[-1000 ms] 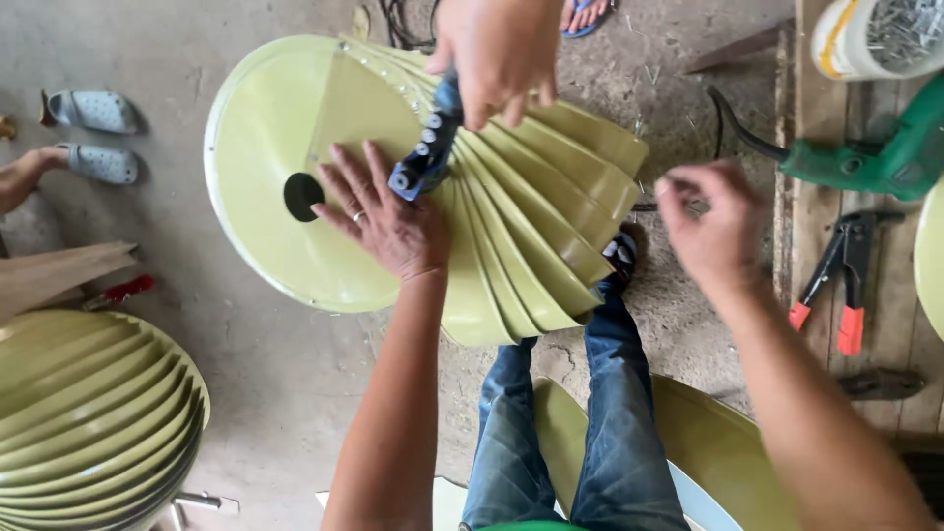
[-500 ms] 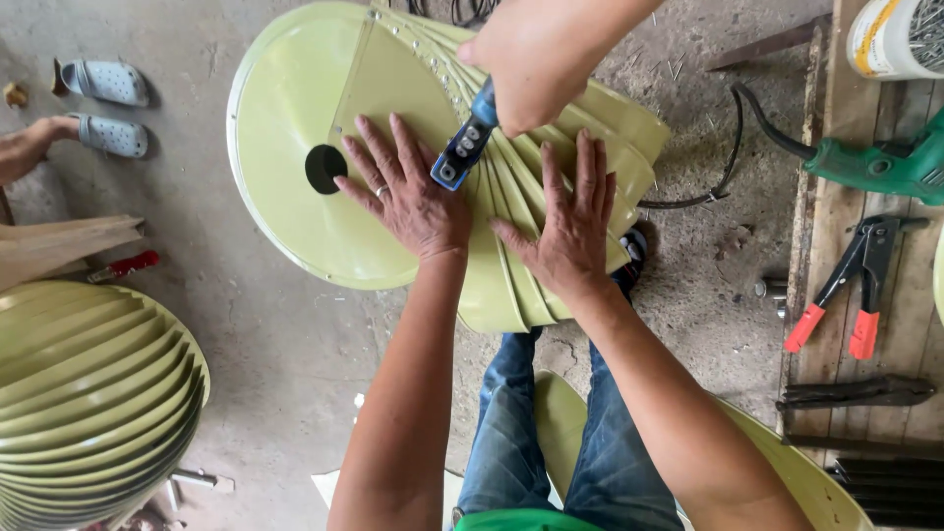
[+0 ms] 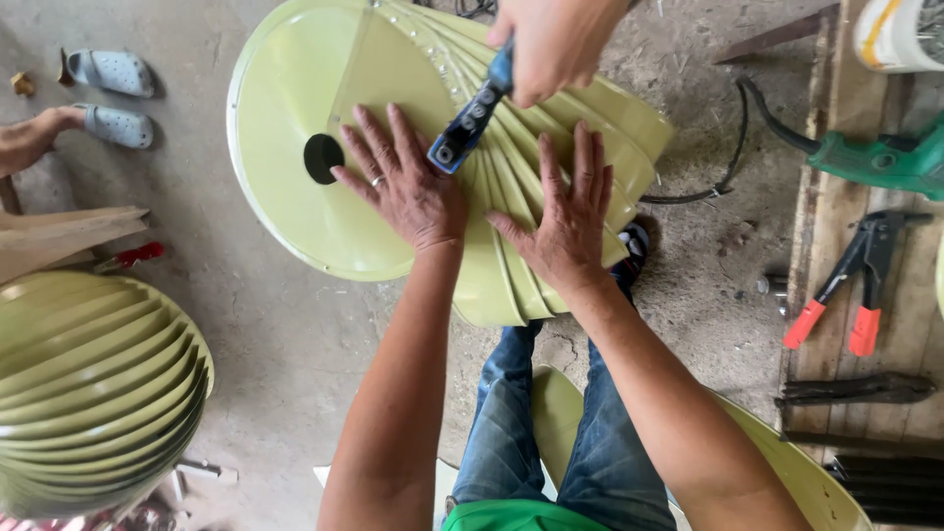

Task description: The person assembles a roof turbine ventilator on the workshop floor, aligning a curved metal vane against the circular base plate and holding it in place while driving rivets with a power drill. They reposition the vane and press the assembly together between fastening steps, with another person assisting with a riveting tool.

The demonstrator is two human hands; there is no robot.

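Concrete floor (image 3: 246, 324), grey and dusty, under everything. Pale green sheet-metal disc (image 3: 285, 128) at far centre, round, with dark centre hole (image 3: 324, 158); overlapping fan blades (image 3: 551, 147) of same green spread across right half, running from far rim toward near right edge. Second stack of green slatted discs (image 3: 93, 383) at near left, well apart from first. Wooden planks (image 3: 836, 295) along right, carrying green power drill (image 3: 885, 157) at far right with black cord (image 3: 733, 147) trailing left onto floor, red-handled riveter (image 3: 855, 280) nearer, dark pliers (image 3: 851, 388) nearer still. White container (image 3: 895, 34) at far right corner. Blue-jeaned legs (image 3: 551, 423) at near centre, partly beneath disc edge.

Left hand (image 3: 408, 182): fully open, fingers splayed, palm flat on disc just right of centre hole; nothing gripped; ring on one finger. Right hand (image 3: 565, 216): fully open, fingers spread, pressed flat on blades just right of left hand; nothing gripped. Both hands touching metal, close beside each other, not overlapping.

Second person's hand (image 3: 556, 44) entering from far edge, closed round blue-handled tool (image 3: 472, 118), black tip down between the two flat hands, against blades near left fingertips. Exact contact point not resolvable.

Grey sandals (image 3: 113, 98) at far left, one worn on a foot; another person's forearm (image 3: 29, 143) beside them. Red-tipped tool (image 3: 133, 256) on floor at left, beside wooden piece (image 3: 54, 236).
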